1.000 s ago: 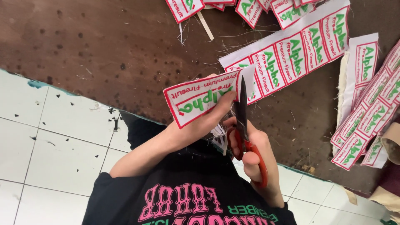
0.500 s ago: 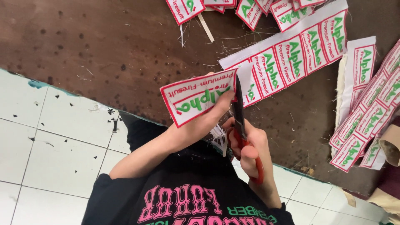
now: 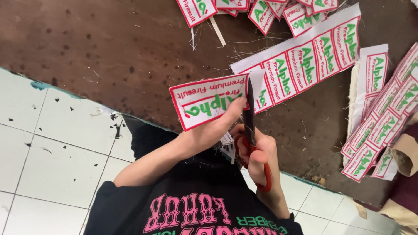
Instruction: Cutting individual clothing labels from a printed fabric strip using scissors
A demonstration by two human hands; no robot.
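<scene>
One white label patch (image 3: 209, 101), red-bordered with green lettering, is hanging above the brown desk (image 3: 109, 48), my left hand (image 3: 208, 132) pinching its lower edge to keep it taut while my right hand (image 3: 257, 153) is closing its grip around red-handled scissors (image 3: 249, 130) trimming beside the label strip (image 3: 300, 61).

head cam | looks straight down | close over hands, brown table (image 3: 109, 48)

Dark brown scuffed worktable (image 3: 100, 48), white tiled floor (image 3: 48, 165) flecked with dark scraps, even light
</scene>
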